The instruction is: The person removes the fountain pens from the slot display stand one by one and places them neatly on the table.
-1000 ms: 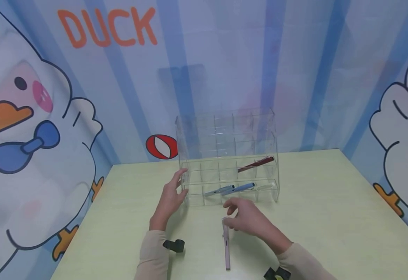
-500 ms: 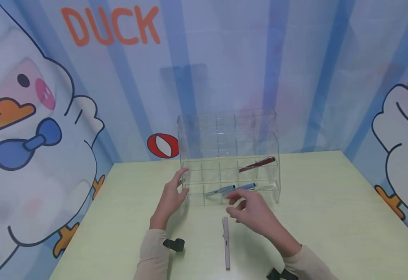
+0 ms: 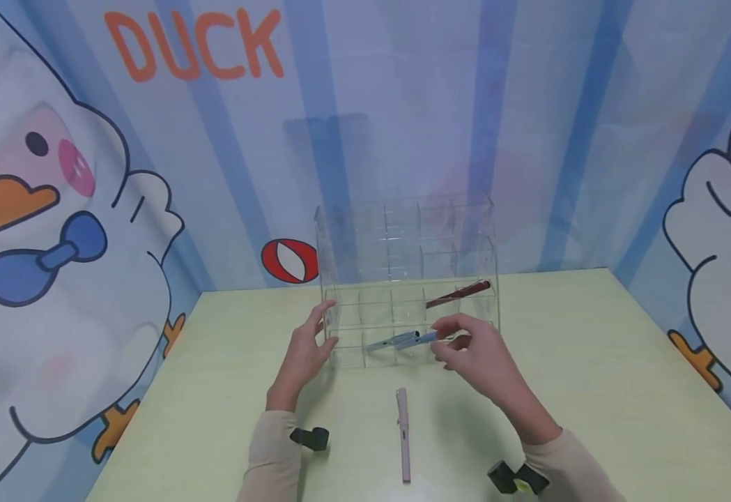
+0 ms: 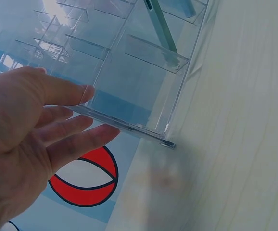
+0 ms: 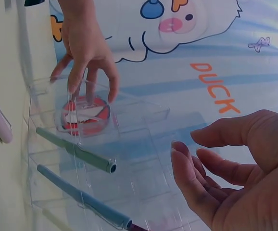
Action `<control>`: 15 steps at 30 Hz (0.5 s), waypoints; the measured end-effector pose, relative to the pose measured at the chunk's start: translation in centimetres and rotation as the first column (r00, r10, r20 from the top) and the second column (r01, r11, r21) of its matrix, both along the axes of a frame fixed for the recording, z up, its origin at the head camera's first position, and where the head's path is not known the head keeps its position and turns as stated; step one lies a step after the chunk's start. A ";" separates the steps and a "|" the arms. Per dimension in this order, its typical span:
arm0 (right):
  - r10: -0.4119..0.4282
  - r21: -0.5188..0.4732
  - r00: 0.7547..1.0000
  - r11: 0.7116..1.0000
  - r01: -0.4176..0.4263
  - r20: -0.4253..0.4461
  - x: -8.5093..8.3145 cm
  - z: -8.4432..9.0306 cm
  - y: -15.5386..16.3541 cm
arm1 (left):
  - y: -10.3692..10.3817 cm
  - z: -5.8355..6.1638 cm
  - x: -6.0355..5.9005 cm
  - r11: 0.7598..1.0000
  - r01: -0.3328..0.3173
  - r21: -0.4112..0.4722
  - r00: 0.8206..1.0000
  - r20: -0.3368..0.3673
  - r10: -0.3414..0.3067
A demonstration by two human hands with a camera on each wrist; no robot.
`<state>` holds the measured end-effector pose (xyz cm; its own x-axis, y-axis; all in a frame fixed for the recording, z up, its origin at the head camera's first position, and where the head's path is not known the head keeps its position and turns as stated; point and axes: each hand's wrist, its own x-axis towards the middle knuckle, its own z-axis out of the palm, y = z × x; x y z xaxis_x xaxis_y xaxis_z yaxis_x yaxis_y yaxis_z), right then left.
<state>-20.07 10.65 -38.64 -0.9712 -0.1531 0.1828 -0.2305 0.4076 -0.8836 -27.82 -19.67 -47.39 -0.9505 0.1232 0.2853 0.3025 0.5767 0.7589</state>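
A clear acrylic rack (image 3: pixel 392 307) with tiered compartments stands at the back of the table. My left hand (image 3: pixel 302 359) grips its left side panel, thumb inside and fingers outside in the left wrist view. My right hand (image 3: pixel 481 355) hovers before the rack's lower right, fingers bent with a gap to the thumb and nothing held in the right wrist view. It partly covers a blue pen (image 5: pixel 81 192) in the bottom row. Beside that lies a grey-green pen (image 5: pixel 88 156). A dark red pen (image 3: pixel 459 294) slants in the row above. A lilac pen (image 3: pixel 405 436) lies on the table.
A pale pen (image 5: pixel 55 219) shows faintly in the bottom row in the right wrist view. The pale yellow table (image 3: pixel 591 376) extends to both sides of the rack. Behind it hangs a blue striped curtain (image 3: pixel 403 104) with duck drawings.
My right hand has left the lilac pen's upper end and moved up and right, over the rack's lower right compartments. The lilac pen stays on the table. My left hand keeps its hold.
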 end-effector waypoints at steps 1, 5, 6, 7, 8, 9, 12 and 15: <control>-0.009 -0.002 1.000 1.000 0.009 -0.003 -0.1 0.0 0.2 | 0.0 0.0 0.0 1.000 0.000 -0.001 1.000 0.000 0.000; -0.057 -0.004 0.998 0.998 0.057 -0.025 -0.6 -0.1 0.9 | 0.0 0.0 -0.1 1.000 0.001 -0.004 1.000 -0.004 -0.001; -0.072 -0.008 0.997 0.997 0.072 -0.030 -0.8 -0.2 1.0 | 0.1 0.1 -0.1 1.000 0.003 -0.005 1.000 -0.005 -0.003; -0.085 -0.012 0.996 0.996 0.085 -0.036 -0.9 -0.3 1.2 | 0.1 0.1 -0.1 1.000 0.005 -0.005 1.000 -0.005 -0.005; -0.097 -0.020 0.995 0.995 0.096 -0.039 -1.1 -0.5 1.3 | 0.1 0.1 0.0 1.000 0.008 -0.003 1.000 -0.004 -0.008; -0.108 -0.028 0.993 0.994 0.107 -0.040 -1.2 -0.6 1.4 | 0.1 0.1 0.0 1.000 0.010 -0.001 1.000 -0.004 -0.010; -0.129 -0.055 0.991 0.990 0.127 -0.045 -1.7 -1.2 1.5 | 0.0 0.1 0.0 1.000 0.014 0.006 1.000 0.000 -0.014; -0.153 -0.066 0.987 0.987 0.149 -0.057 -2.3 -1.9 1.7 | -0.1 0.0 -0.1 1.000 0.016 0.010 1.000 -0.005 -0.016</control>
<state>-22.41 12.33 -40.51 -0.9688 0.0082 0.2475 -0.2251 0.3876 -0.8939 -27.88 -19.72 -47.36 -0.9471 0.1352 0.2911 0.3151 0.5644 0.7630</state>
